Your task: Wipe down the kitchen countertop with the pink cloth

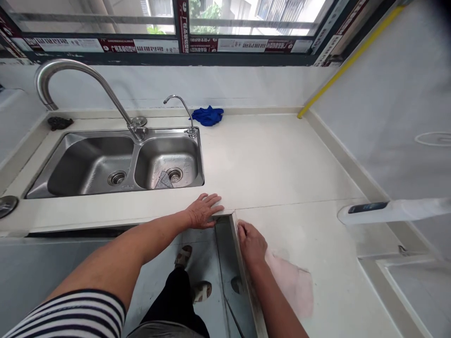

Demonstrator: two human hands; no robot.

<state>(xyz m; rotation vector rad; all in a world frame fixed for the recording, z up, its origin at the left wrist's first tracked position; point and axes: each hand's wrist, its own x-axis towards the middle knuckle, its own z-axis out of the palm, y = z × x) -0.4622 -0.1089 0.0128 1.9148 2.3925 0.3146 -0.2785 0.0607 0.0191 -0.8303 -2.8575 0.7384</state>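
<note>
My left hand (204,210) rests on the front edge of the white countertop (278,159), palm down with its fingers spread, just right of the sink. At the inner corner of the counter, my right hand (252,241) is closed, fingertips pressed down close to the edge. Whatever its fingers may hold is hidden. A pale pink cloth (294,284) lies flat on the counter beside my right wrist, partly covered by the forearm.
A double steel sink (136,164) with a grey scouring pad (164,180) has a tall faucet (95,77) and a small tap (181,101). Behind are a blue cloth (208,116) and a yellow pipe (348,63). A white stick-shaped device (398,211) juts in from the right.
</note>
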